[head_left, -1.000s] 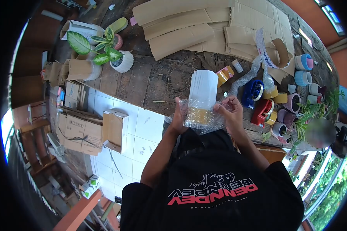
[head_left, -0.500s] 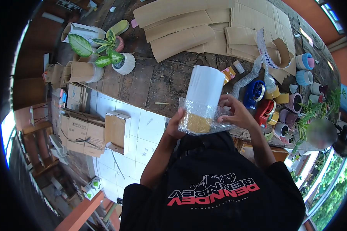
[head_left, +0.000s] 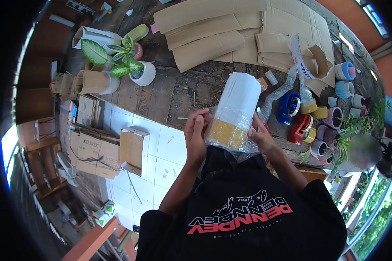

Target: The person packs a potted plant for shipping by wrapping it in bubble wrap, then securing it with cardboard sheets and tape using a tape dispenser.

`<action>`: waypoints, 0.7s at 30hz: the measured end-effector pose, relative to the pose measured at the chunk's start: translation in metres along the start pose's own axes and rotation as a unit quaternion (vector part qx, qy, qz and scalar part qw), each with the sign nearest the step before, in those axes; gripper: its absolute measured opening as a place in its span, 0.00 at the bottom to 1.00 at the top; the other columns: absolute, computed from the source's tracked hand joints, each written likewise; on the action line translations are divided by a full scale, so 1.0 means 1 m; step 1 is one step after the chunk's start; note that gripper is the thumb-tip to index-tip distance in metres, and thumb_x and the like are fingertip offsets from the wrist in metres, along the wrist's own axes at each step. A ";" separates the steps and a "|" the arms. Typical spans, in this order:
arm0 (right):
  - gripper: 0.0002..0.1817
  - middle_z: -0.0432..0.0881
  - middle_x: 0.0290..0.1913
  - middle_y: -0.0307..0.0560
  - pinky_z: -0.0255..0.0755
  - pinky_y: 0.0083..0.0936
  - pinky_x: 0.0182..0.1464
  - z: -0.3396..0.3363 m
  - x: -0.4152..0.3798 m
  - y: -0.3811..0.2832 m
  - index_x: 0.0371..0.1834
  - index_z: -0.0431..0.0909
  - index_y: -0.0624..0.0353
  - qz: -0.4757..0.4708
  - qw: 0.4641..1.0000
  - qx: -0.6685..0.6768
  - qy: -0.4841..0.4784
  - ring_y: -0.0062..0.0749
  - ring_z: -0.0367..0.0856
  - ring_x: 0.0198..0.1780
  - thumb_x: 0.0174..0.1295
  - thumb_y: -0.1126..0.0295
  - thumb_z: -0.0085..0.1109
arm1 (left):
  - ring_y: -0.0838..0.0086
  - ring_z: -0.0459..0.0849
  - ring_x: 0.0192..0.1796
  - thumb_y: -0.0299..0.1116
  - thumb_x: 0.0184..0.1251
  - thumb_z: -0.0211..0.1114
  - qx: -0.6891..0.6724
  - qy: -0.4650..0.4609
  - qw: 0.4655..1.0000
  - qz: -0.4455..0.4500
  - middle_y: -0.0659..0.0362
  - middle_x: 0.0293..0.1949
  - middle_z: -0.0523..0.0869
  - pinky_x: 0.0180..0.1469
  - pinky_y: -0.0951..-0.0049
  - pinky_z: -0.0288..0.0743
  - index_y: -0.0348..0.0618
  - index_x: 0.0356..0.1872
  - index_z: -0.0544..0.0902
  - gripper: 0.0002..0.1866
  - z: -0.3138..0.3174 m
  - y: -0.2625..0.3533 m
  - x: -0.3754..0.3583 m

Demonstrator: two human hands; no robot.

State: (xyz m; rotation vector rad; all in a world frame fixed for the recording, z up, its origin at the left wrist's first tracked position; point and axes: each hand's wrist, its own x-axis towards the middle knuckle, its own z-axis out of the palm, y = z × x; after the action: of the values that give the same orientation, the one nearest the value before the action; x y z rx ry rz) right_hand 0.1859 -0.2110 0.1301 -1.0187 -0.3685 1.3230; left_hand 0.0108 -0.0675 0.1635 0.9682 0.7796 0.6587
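Note:
A white tube-like package (head_left: 239, 93) with a wide brown tape band (head_left: 226, 132) round its lower part is held upright before my chest. Clear bubble wrap (head_left: 237, 147) covers its lower end and juts out past it. My left hand (head_left: 197, 130) is beside the package, fingers bent and pinching the edge of the bubble wrap at the left. On the other side, my right hand (head_left: 263, 137) grips the package and its wrap, the thumb across the front near the tape band. The fingers behind the package are hidden.
Flattened cardboard (head_left: 231, 26) covers the back of the wooden table. Blue (head_left: 288, 106) and red (head_left: 298, 128) tape dispensers stand at the right, by tape rolls (head_left: 320, 112) and small pots (head_left: 344, 88). A potted plant (head_left: 143, 73) and cardboard tubes (head_left: 89, 81) are at the left.
The package has tilted rightward and its tape band faces me more fully. My left hand has risen from the lower corner to the side; my right hand has shifted lower along the other side.

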 end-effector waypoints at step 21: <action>0.23 0.84 0.35 0.53 0.74 0.32 0.41 -0.023 0.017 -0.050 0.45 0.75 0.64 0.023 0.811 -0.565 -0.147 0.46 0.86 0.40 0.56 0.61 0.74 | 0.47 0.77 0.66 0.72 0.70 0.41 -0.323 -0.046 0.932 -0.157 0.48 0.67 0.75 0.56 0.42 0.80 0.49 0.75 0.64 0.44 -0.041 0.007 -0.019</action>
State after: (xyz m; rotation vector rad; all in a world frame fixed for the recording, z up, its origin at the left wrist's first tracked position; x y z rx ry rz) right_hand 0.2385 -0.2004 0.1516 -1.7886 -1.4992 1.2667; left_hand -0.0343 -0.0607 0.1612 0.2585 0.5582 0.5299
